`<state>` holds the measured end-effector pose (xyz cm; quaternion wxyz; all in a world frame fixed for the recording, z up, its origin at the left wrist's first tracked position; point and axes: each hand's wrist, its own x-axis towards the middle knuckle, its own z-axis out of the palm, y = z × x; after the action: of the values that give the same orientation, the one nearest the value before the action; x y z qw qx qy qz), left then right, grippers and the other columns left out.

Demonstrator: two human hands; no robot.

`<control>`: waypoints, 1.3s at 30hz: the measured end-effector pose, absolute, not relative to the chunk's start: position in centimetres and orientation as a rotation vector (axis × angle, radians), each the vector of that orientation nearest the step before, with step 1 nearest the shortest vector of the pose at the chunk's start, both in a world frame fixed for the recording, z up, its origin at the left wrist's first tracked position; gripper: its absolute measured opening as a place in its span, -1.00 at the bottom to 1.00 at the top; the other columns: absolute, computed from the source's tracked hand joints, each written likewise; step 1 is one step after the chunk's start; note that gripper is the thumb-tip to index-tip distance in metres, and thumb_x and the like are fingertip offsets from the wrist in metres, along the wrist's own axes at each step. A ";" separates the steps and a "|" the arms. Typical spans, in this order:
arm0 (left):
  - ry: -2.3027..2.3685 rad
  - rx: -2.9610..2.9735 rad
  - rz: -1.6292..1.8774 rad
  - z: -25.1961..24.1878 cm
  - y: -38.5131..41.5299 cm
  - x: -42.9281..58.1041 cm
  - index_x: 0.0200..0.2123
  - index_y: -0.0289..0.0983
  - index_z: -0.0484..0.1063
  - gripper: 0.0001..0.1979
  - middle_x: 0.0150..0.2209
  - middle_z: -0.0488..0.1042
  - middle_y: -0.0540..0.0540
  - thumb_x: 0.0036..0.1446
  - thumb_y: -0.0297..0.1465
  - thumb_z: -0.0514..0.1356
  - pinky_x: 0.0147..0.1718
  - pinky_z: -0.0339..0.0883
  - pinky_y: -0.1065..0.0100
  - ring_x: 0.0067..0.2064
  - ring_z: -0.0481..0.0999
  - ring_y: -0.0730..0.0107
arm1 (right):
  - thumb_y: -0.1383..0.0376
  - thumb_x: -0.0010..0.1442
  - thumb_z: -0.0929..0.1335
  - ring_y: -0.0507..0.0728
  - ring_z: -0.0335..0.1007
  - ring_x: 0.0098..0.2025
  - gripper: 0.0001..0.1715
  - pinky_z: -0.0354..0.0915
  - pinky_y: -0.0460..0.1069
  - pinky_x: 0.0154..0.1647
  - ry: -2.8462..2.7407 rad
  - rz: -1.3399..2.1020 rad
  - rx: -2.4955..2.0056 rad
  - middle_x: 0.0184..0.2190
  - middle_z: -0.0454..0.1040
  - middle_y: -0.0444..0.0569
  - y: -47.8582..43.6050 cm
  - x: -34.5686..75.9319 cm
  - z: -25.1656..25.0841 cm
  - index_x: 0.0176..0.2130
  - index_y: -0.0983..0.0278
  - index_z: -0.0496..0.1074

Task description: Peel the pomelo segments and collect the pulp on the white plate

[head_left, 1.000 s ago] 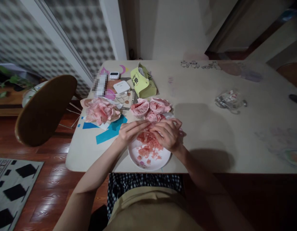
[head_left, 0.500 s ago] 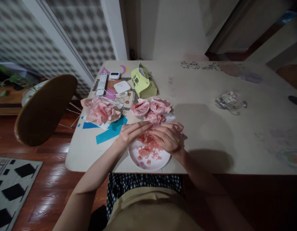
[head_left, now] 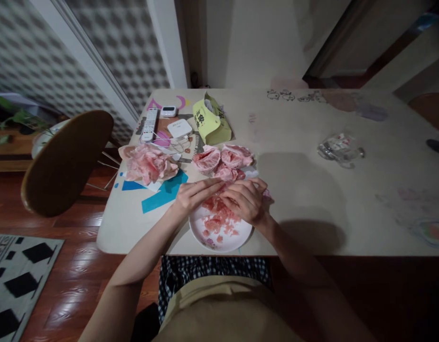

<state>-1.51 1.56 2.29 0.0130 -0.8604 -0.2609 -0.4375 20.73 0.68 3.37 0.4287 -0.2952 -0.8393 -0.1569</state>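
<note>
My left hand and my right hand meet above the far side of a white plate, both closed on a pink pomelo segment that my fingers mostly cover. Loose pieces of peeled pomelo flesh lie on the plate below. Just beyond my fingers rest several larger pomelo sections, still in their pale skin. To the left is a crumpled heap of pinkish peelings.
Blue strips show by the peelings. Farther back are a remote control, a small white device, a white box with a cable and a yellow-green printed wrapper. A clear glass object stands right. A chair is left.
My right hand has shifted very slightly to the left, its fingers still bent over the segment. My left hand and the pieces on the plate look the same.
</note>
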 end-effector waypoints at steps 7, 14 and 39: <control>-0.843 -2.631 -1.431 1.8 1.9 -1.5 0.22 -0.22 0.50 -0.65 0.05 0.66 -0.18 0.43 -0.48 0.18 -0.18 0.54 0.54 -0.03 0.71 0.45 | 0.29 0.43 0.38 0.03 0.49 -0.19 -0.90 0.14 0.05 0.09 -1.981 -0.377 -0.768 -0.35 0.60 -0.24 0.8 21.0 3.2 -0.22 0.14 0.46; -0.845 -2.561 -1.447 2.1 2.4 -2.0 0.24 -0.25 0.48 -0.64 0.04 0.66 -0.18 0.42 -0.48 0.19 -0.14 0.56 0.51 0.01 0.70 0.42 | 0.30 0.41 0.40 0.10 0.50 -0.18 -0.94 0.14 0.10 0.12 -1.840 -0.278 -1.083 -0.28 0.60 -0.18 4.5 22.4 1.6 -0.19 0.16 0.44; -0.937 -2.429 -1.516 1.9 3.2 -1.9 0.22 -0.20 0.50 -0.62 -0.01 0.69 -0.12 0.37 -0.43 0.27 -0.13 0.58 0.51 -0.07 0.72 0.43 | 0.42 0.35 0.36 0.22 0.50 0.00 -0.76 0.12 0.22 0.21 -2.106 -0.075 -1.171 -0.16 0.70 -0.12 6.8 22.2 -0.4 -0.11 0.14 0.60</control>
<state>-1.89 3.17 1.94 0.0645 -0.8045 -0.3105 -0.5023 22.20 6.76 -0.42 0.3573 -0.4536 -0.8159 -0.0292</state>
